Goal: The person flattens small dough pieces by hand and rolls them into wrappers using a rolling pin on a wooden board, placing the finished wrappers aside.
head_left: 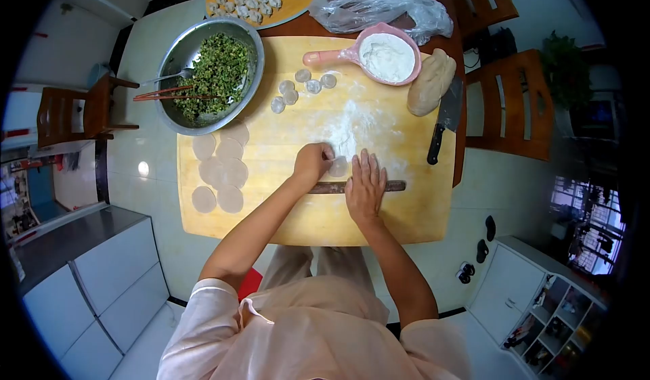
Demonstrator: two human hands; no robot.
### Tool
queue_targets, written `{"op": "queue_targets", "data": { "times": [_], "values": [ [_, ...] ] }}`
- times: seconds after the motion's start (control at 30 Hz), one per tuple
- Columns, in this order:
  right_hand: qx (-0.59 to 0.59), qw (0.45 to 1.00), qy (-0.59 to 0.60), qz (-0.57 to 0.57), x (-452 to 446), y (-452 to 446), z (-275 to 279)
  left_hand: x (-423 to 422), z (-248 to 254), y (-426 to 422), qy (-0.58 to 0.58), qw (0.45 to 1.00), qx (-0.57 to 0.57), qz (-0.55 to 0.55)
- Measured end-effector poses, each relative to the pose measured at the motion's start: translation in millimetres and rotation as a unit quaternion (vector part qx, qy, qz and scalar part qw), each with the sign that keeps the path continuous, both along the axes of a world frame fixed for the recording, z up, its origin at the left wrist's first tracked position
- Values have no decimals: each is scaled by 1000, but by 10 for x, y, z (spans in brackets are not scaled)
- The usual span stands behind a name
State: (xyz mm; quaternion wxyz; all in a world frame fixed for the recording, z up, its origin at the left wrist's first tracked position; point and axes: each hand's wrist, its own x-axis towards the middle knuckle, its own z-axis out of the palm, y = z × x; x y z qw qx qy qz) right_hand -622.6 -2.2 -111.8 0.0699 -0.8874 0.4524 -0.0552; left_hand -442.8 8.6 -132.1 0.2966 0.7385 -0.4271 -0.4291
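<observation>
At the middle of the wooden board (271,224), my left hand (314,163) pinches the edge of a small dough disc (338,167). My right hand (366,185) lies with its fingers stretched out over a dark rolling pin (395,186), just right of that disc. Loose white flour (347,131) is spread beyond my hands. Several rolled wrappers (230,173) lie at the board's left side, some overlapping. Farther back sit several small dough pieces (313,86).
A steel bowl (167,117) of green filling stands at the back left. A pink flour scoop (330,57), a dough lump (431,82) and a cleaver (448,113) are at the right. Behind are a dumpling tray (292,9) and plastic bags (365,4).
</observation>
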Motion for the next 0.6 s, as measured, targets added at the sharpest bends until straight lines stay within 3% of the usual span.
{"op": "queue_targets", "data": {
  "times": [0.03,0.13,0.23,0.27,0.37,0.43,0.5,0.6],
  "values": [
    [4,1000,-4,0,51,-72,16,3,4,16,6,1000,-5,-8],
    [-1,999,-37,-11,367,-529,-26,-108,192,-150,-142,984,1,-103],
    [-10,998,-47,-31,533,-747,-49,-150,143,-300,-188,977,21,-101],
    [1,999,-43,-29,502,-692,-26,-147,170,-305,-184,978,41,-89],
    [35,999,-23,-6,166,-198,-16,-37,45,-117,-121,991,-43,-34],
    [18,1000,-11,9,-2,11,-9,76,11,-14,26,999,10,31],
    [12,1000,-3,12,18,-3,-6,68,-87,67,72,997,-14,14],
    [18,999,-28,-18,428,-497,-4,-83,67,-82,-84,994,-48,-53]
  ]
}}
